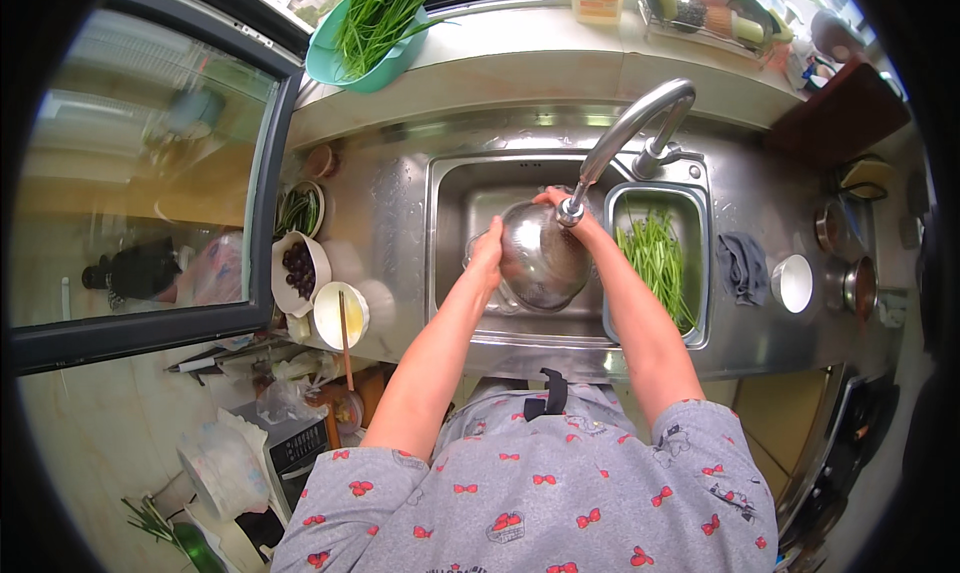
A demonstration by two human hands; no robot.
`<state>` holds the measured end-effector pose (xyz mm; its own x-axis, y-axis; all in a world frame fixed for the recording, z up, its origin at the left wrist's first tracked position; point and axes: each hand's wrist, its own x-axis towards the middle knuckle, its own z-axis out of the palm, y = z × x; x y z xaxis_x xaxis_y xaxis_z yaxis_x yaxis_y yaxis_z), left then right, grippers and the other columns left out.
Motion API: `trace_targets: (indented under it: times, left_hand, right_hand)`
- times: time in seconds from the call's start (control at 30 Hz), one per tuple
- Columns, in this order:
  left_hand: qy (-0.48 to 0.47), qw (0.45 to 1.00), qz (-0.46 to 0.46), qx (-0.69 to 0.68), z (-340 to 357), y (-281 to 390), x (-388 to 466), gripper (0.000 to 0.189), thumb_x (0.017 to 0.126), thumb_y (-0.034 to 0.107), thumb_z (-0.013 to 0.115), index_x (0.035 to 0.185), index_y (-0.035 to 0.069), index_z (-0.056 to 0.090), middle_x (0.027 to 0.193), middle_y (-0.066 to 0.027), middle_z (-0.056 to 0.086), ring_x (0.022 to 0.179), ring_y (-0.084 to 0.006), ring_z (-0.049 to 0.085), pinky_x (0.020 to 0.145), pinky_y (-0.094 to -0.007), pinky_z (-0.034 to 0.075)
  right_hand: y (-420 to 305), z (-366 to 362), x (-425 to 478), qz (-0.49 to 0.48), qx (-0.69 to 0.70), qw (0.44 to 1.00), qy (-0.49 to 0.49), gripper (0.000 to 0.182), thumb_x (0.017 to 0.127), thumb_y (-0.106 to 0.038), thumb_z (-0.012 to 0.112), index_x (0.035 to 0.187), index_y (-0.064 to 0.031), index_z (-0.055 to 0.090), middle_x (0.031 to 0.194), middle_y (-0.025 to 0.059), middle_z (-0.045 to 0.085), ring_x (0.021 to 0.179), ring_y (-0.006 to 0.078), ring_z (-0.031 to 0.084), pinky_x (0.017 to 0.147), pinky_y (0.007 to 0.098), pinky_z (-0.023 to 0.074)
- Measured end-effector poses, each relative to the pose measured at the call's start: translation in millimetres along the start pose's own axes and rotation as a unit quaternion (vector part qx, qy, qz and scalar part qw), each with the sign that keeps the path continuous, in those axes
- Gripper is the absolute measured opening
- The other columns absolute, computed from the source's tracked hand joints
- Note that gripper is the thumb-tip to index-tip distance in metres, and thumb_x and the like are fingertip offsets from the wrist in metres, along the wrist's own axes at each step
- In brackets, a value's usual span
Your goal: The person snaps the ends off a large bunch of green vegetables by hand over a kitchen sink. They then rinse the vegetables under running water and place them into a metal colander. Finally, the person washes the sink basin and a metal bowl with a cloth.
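A round metal bowl or colander (546, 262), tilted with its rounded underside showing, is held between both hands over the large steel sink basin (459, 190). On its left side lies my left hand (489, 254); my right hand (564, 202) grips its upper right rim, partly hidden by the faucet head (570, 211). Another clear or shiny rim shows beneath the bowl, too covered to name. Cut green stalks (654, 262) fill a rectangular basket (611, 322) in the small basin at the right.
Left: a bowl of dark grapes or cherries (300, 269), a white bowl with chopsticks and yellow liquid (330, 322), an open window (274, 198). Right: a grey cloth (742, 268), a white bowl (792, 283). The ledge holds a teal basin (367, 78) of greens. The faucet (637, 115) arches overhead.
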<state>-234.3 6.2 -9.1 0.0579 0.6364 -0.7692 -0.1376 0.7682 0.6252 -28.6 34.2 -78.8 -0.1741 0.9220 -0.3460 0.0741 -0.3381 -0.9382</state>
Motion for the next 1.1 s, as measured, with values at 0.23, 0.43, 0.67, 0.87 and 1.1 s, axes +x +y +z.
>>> trace_targets:
  times: [0.23,0.43,0.67,0.87,1.1]
  left_hand:
    - [0.093,0.990,0.096,0.042,24,10,-2,0.055,0.099,0.045,0.039,0.110,-0.004,0.060,0.098,-0.0124,0.064,0.086,-0.0224,0.061,0.076,-0.0398,0.050]
    - [0.145,0.960,0.198,0.135,54,5,5,0.052,0.099,0.043,0.041,0.090,-0.005,0.061,0.077,-0.0085,0.060,0.071,-0.0178,0.051,0.066,-0.0386,0.042]
    - [0.212,0.941,0.263,0.033,80,9,24,0.047,0.099,0.037,0.041,0.085,-0.005,0.055,0.074,-0.0097,0.054,0.069,-0.0197,0.048,0.066,-0.0394,0.040]
    - [0.276,0.922,0.234,0.137,100,-15,70,0.041,0.094,0.033,0.042,0.090,-0.006,0.055,0.083,-0.0168,0.057,0.079,-0.0255,0.058,0.075,-0.0426,0.044]
    - [0.013,0.988,0.077,0.134,121,8,30,0.056,0.092,0.052,0.042,0.087,-0.001,0.059,0.082,-0.0103,0.061,0.067,-0.0197,0.062,0.055,-0.0403,0.053]
  right_hand:
    - [-61,42,-23,-0.262,-0.303,0.913,0.078,0.036,0.089,-0.025,0.046,0.118,-0.0058,0.058,0.118,0.0142,0.060,0.115,0.0329,0.053,0.101,0.0401,0.0384]
    - [-38,37,-25,-0.167,-0.090,0.971,0.145,0.040,0.093,-0.028,0.048,0.121,-0.0005,0.055,0.128,0.0159,0.053,0.121,0.0319,0.047,0.104,0.0388,0.0349]
    - [5,34,-80,0.029,0.159,0.971,0.174,0.072,0.092,-0.048,0.046,0.144,-0.0030,0.027,0.143,0.0190,0.036,0.135,0.0300,0.034,0.109,0.0366,0.0286]
    - [-31,58,-133,-0.015,-0.263,0.937,0.231,0.100,0.076,-0.024,0.071,0.150,-0.0160,0.003,0.148,0.0223,0.025,0.118,0.0459,0.047,0.089,0.0530,0.0465]
    - [-40,31,-133,0.147,-0.267,0.931,0.202,0.069,0.080,-0.018,0.055,0.141,-0.0079,0.023,0.102,0.0255,0.063,0.087,0.0436,0.063,0.078,0.0514,0.0500]
